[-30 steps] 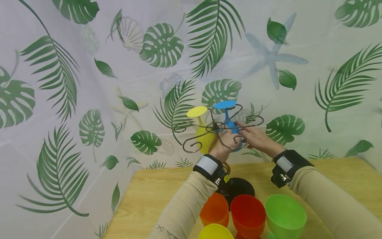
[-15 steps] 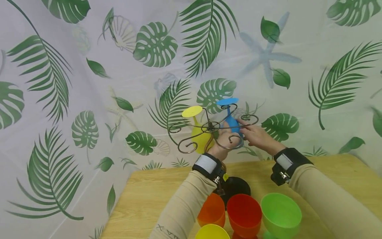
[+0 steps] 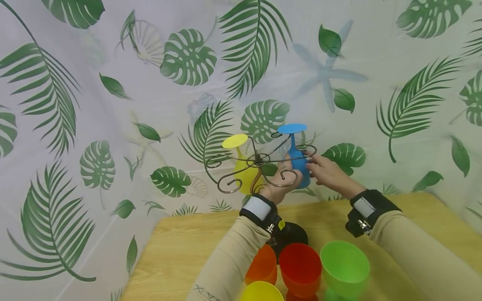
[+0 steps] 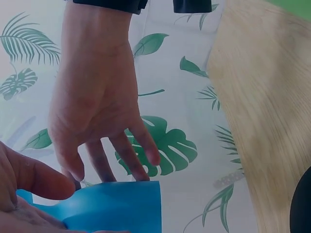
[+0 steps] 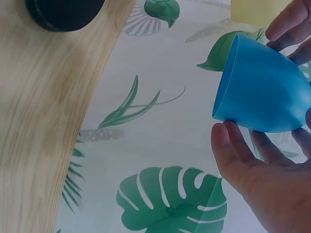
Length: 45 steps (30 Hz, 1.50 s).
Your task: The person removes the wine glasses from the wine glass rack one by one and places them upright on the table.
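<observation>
Upside down beside the wire goblet rack (image 3: 258, 159) is a blue plastic goblet (image 3: 300, 168), its round foot above the wire arms and its stem near a scrolled end. My left hand (image 3: 280, 180) grips its bowl from the left, thumb on the near side in the left wrist view. From the other side my right hand (image 3: 328, 173) touches the bowl with extended fingertips (image 5: 221, 133), close to the rim. A yellow goblet (image 3: 247, 176) hangs inverted from the rack's left rear, partly behind the wires.
The rack's round black base (image 3: 295, 234) stands on the wooden table (image 3: 180, 242). Nearer stand an orange goblet (image 3: 262, 267), a red goblet (image 3: 301, 271), a light green goblet (image 3: 344, 269) and another yellow goblet (image 3: 262, 292). Leaf-printed sheeting (image 3: 158, 100) rises behind the table.
The blue goblet has shifted right, outward from the rack's centre, with both hands following. The head view has turned a little to the right. The hanging yellow goblet keeps its place on the rack.
</observation>
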Motion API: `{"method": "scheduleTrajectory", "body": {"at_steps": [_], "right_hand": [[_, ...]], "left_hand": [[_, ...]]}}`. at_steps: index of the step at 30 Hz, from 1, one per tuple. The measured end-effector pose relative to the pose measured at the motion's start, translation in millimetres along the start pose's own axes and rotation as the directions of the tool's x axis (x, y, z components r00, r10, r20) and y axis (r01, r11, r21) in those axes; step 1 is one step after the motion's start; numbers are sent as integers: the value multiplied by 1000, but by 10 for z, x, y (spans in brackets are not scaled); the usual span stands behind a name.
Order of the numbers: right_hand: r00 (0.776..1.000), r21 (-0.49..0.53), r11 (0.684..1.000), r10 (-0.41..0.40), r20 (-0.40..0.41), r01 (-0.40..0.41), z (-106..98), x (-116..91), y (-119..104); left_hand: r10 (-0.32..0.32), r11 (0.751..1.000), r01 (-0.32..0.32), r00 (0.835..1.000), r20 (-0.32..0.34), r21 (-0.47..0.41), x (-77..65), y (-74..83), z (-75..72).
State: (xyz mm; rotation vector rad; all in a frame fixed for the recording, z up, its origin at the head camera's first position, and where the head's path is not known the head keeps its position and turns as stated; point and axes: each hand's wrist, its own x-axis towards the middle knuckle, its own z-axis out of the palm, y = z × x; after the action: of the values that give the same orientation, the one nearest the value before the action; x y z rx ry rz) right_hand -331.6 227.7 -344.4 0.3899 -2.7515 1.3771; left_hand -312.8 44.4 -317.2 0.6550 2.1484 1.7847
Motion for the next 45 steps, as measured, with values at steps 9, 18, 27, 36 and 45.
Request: {"method": "scheduleTrajectory", "body": {"at_steps": [9, 18, 27, 36, 45], "right_hand": [[1000, -53, 998, -17, -25, 15, -47, -85, -15], [998, -48, 998, -35, -51, 33, -84, -299, 45], [982, -117, 982, -163, -99, 151, -151, -585, 136], [954, -87, 978, -205, -221, 190, -88, -794, 164], [939, -23, 971, -235, -249, 237, -105, -1075, 115]], "left_hand": [[-5, 993, 6, 1000, -7, 120, -74, 22, 63], [-85, 987, 86, 996, -12, 137, -93, 61, 154], [-108, 979, 97, 993, 53, 178, -200, 23, 246], [-108, 950, 99, 994, 12, 296, -370, 71, 289], [-89, 945, 70, 995, 45, 320, -599, 178, 253]]}}
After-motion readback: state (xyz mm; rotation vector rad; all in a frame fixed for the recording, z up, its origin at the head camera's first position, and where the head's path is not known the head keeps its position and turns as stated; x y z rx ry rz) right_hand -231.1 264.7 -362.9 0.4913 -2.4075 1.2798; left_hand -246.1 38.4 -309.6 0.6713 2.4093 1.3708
